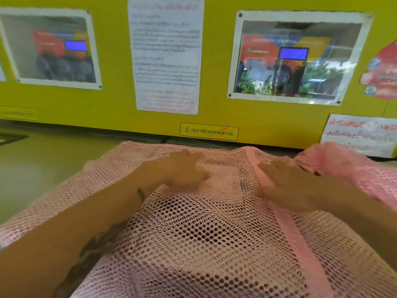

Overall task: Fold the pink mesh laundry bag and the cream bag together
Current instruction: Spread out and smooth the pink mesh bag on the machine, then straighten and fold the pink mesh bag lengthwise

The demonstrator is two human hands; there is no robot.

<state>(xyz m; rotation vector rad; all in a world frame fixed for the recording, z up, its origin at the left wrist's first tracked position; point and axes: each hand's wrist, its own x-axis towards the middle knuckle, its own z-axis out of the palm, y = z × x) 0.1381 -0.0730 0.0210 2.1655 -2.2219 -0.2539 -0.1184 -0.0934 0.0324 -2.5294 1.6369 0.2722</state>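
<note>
Both hands, left hand (184, 168) and right hand (285, 186), fingers spread flat, holding nothing, are pressing pink mesh laundry bag (204, 233) below yellow wall panel (111, 104), likely flattening for folding.

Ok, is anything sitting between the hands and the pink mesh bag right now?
Nothing visible. The left hand and right hand both lie with straight fingers on the pink mesh laundry bag, either side of its solid pink band. Motion blur hides finer contact. The cream bag can't be clearly made out.
</note>
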